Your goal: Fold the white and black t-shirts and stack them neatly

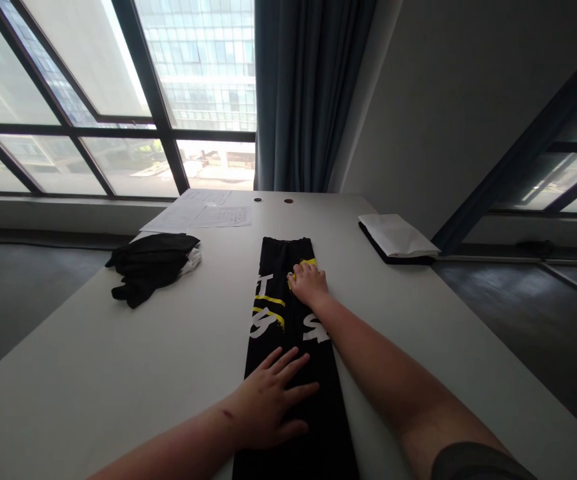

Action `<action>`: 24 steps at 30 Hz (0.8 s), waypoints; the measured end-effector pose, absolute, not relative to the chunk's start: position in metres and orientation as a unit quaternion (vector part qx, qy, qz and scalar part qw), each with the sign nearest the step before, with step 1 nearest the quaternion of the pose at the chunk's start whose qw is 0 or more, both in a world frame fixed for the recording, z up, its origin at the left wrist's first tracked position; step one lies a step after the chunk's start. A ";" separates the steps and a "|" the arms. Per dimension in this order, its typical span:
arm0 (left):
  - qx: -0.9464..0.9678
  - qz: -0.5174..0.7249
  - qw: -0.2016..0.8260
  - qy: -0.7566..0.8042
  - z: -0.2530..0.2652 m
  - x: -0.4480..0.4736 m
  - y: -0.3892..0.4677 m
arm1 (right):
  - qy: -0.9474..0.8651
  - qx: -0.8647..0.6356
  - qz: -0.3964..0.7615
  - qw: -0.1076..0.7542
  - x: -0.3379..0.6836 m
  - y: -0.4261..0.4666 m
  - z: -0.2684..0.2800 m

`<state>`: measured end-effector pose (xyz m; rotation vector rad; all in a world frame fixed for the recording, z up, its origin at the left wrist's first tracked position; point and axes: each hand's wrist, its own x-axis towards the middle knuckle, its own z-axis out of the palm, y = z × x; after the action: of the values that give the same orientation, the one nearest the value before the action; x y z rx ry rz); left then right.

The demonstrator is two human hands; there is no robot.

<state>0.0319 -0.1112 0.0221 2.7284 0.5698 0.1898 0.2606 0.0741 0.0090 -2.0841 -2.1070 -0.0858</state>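
A black garment (293, 373) with white lettering and yellow stripes lies in a long narrow strip down the middle of the white table (178, 373). Its near end runs out of the bottom of the view, and I cannot tell what kind of garment it is. My left hand (273, 400) rests palm down on its near part, fingers spread. Farther up, my right hand (309, 283) lies on the right side of the cloth over a yellow patch, fingers stretched forward and slightly bent. Neither hand grips the fabric.
A crumpled black cloth (153, 260) with some white lies at left. Paper sheets (198, 213) lie behind it. At right sits a folded white and black stack (398, 235). Beyond the table's far edge hang blue curtains (303, 93) beside windows.
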 end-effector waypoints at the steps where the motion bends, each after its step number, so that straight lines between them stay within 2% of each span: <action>1: 0.960 0.071 0.170 0.210 0.021 0.032 -0.111 | -0.705 -0.704 -0.023 0.089 0.263 0.088 0.009; 7: 0.915 0.105 0.129 0.366 -0.002 0.037 -0.103 | -0.639 -0.762 0.107 0.023 0.290 0.163 0.004; 15: 0.906 0.100 0.136 0.389 -0.008 0.037 -0.101 | -0.584 -0.804 0.110 0.019 0.300 0.200 -0.003; 18: 0.909 0.104 0.143 0.377 -0.005 0.035 -0.101 | -0.599 -0.798 0.062 0.031 0.294 0.194 0.001; 21: 0.915 0.098 0.149 0.363 -0.005 0.034 -0.101 | -0.657 -0.750 0.013 0.078 0.283 0.176 0.001; 24: 0.917 0.094 0.151 0.356 -0.005 0.034 -0.100 | -0.688 -0.720 0.060 0.068 0.272 0.159 -0.005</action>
<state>0.0336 -0.1004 -0.0047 2.6346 1.0236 0.2707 0.2718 0.1586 -0.0052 -2.1693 -2.0707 0.1820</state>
